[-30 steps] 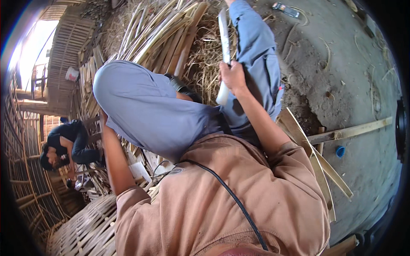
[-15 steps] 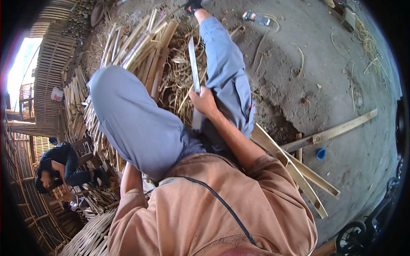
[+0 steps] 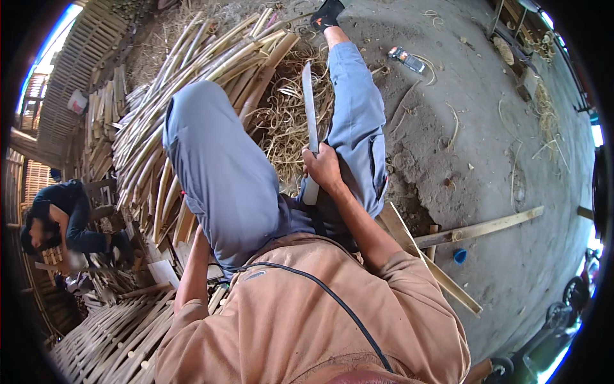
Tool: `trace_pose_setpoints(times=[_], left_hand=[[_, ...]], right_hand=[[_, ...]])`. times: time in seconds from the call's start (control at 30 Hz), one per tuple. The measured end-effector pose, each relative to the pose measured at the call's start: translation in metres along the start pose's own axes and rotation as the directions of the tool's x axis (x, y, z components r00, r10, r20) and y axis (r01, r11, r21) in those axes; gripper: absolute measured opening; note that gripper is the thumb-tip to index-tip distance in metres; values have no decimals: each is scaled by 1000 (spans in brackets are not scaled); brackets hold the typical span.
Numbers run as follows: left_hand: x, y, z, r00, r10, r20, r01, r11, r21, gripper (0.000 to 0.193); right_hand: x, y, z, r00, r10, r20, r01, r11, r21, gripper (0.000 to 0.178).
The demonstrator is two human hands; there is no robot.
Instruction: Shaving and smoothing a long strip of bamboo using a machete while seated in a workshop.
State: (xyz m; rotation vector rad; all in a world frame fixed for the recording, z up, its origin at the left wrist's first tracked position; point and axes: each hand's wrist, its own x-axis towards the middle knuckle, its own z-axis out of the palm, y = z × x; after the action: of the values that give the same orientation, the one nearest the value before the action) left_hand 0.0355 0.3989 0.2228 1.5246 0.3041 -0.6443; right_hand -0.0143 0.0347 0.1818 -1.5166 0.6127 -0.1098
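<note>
My right hand [image 3: 324, 168] is closed around a long knife [image 3: 309, 105], a machete by its shape. Its flat metal blade points away from me, and a pale, wide part [image 3: 311, 191] extends below my fist. The hand is between my thighs, close to the right one. Below the blade lies a heap of curly bamboo shavings [image 3: 281, 131]. My left forearm [image 3: 194, 272] runs down beside my left thigh, and the hand itself is hidden behind the leg. A big pile of split bamboo strips [image 3: 150, 147] lies past my left knee.
Bamboo lengths [image 3: 480, 227] lie on the ground to the right, near a small blue cup [image 3: 459, 256]. A plastic bottle [image 3: 407, 60] is beyond my right leg. At far left a person [image 3: 70, 217] bends over beside more bamboo. Woven slats [image 3: 109, 342] lie at lower left.
The whole view has shifted, showing more of the bamboo pile and woven slats at left. My right hand keeps its hold on the machete, which appears slightly further right and lower.
</note>
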Motion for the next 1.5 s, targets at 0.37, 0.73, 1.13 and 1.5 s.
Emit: trace_pose_setpoints(times=[0.37, 0.73, 1.13, 1.5], left_hand=[[36, -30, -16, 976, -39, 213, 42, 999, -9, 42], [79, -50, 9, 909, 50, 415, -19, 997, -78, 43], [102, -85, -19, 900, 95, 424, -27, 986, -163, 44], [110, -68, -22, 944, 55, 325, -16, 992, -123, 45]], right_hand=[[-23, -31, 1, 990, -79, -119, 87, 994, 69, 20], [-97, -164, -161, 693, -246, -678, 189, 969, -159, 22], [-162, -137, -263, 805, -66, -590, -23, 989, -143, 21], [-86, -19, -308, 997, -72, -3, 71, 979, 190, 26]])
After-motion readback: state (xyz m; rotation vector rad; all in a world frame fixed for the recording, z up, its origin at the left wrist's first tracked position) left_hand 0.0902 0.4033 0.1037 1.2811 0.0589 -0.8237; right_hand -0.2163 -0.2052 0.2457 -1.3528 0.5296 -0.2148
